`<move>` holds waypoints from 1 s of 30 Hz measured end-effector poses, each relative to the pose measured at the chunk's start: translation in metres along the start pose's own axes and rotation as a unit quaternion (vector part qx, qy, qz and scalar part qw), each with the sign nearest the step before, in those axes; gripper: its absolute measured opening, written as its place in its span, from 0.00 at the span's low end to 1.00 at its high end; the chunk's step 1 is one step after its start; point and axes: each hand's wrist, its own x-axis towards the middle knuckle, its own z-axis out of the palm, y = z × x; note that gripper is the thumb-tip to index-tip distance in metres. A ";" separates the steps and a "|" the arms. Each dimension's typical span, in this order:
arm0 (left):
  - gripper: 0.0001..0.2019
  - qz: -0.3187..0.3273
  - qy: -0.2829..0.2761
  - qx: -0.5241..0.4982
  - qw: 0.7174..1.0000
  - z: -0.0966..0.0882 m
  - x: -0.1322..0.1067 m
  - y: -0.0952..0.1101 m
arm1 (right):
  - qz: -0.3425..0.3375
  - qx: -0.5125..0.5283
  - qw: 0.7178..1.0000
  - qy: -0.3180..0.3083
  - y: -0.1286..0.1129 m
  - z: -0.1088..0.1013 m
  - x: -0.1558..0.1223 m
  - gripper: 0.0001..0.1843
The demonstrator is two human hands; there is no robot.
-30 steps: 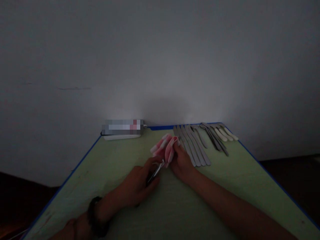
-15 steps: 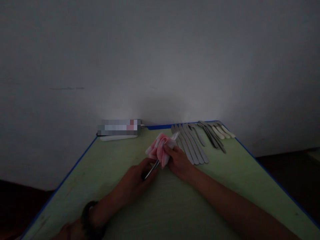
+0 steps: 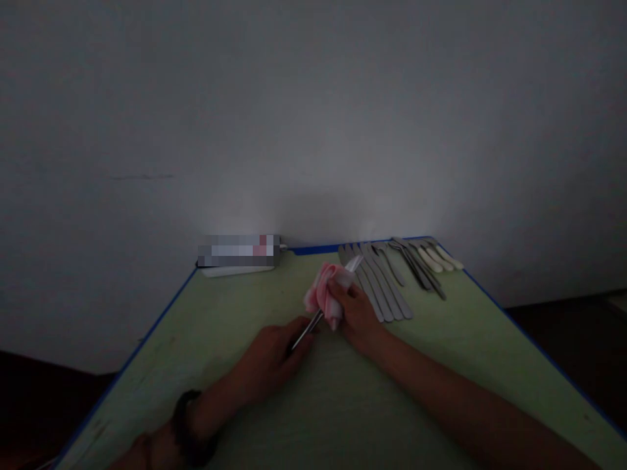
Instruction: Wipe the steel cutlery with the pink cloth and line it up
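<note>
My left hand (image 3: 277,352) is closed around the handle of a silver piece of cutlery (image 3: 307,329), which slants up and away to the right. A pink and white cloth (image 3: 324,294) is bunched about its middle. My right hand (image 3: 360,316) pinches this cloth around the metal. The bright far end pokes out past the cloth, too blurred to tell its kind. Just beyond my right hand, several long silver pieces of cutlery (image 3: 386,294) lie side by side on the table.
The green table (image 3: 235,300) has blue edging and stands against a grey wall (image 3: 313,117). At the back left is a flat box (image 3: 238,251), its top blurred out. Dark-handled cutlery (image 3: 416,267) and white-handled cutlery (image 3: 443,261) lie at the back right.
Both hands, the cutlery and the cloth have shifted slightly right. The cloth is bunched more tightly, and more of the metal shows at both ends. The view has also shifted a little.
</note>
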 end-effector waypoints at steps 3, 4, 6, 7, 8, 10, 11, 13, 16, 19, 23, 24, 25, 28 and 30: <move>0.18 -0.020 0.014 0.002 1.000 0.002 0.001 0.000 | 0.032 0.016 0.999 0.000 -0.005 0.003 -0.001 0.15; 0.18 -0.028 0.021 0.002 0.999 0.002 0.001 0.000 | 0.044 0.046 0.998 -0.010 -0.007 0.004 -0.002 0.15; 0.18 -0.041 0.031 0.003 0.999 0.003 0.002 -0.001 | 0.069 0.122 0.989 -0.042 -0.011 0.006 -0.002 0.13; 0.18 -0.044 0.034 0.003 0.998 0.003 0.002 -0.001 | 0.079 0.155 0.983 -0.056 -0.013 0.007 -0.002 0.13; 0.18 -0.043 0.035 0.003 0.998 0.003 0.002 -0.002 | 0.085 0.176 0.979 -0.064 -0.014 0.007 -0.003 0.13; 0.18 -0.037 0.031 0.002 0.999 0.003 0.002 -0.002 | 0.090 0.185 0.976 -0.066 -0.014 0.009 -0.002 0.12; 0.18 -0.034 0.028 0.003 0.999 0.003 0.002 -0.002 | 0.088 0.177 0.978 -0.066 -0.014 0.009 -0.002 0.12; 0.18 -0.026 0.016 0.005 1.000 0.002 0.002 -0.002 | 0.072 0.150 0.984 -0.070 -0.010 0.010 -0.002 0.13; 0.18 -0.021 0.004 0.012 1.000 0.002 0.001 -0.001 | 0.033 0.105 0.992 -0.062 -0.005 0.010 0.000 0.17; 0.19 -0.036 0.004 0.024 0.999 0.003 0.001 0.000 | 0.019 0.077 0.996 -0.029 -0.006 0.006 0.004 0.18; 0.19 -0.029 -0.001 0.012 1.000 0.004 0.001 0.000 | -0.024 0.074 0.996 0.034 -0.021 0.002 0.013 0.16; 0.19 -0.023 -0.004 0.006 1.000 0.003 0.001 0.000 | -0.040 0.071 0.996 0.045 -0.026 0.002 0.015 0.16; 0.19 -0.019 -0.007 0.000 1.000 0.003 0.001 0.000 | -0.053 0.066 0.995 0.049 -0.031 0.001 0.016 0.16; 0.19 -0.013 -0.011 -0.023 1.000 -0.001 0.001 0.002 | -0.089 0.051 0.994 0.043 -0.043 0.001 0.019 0.20; 0.19 -0.012 -0.012 -0.039 0.999 -0.004 0.000 0.003 | -0.112 0.037 0.992 0.039 -0.046 0.001 0.018 0.23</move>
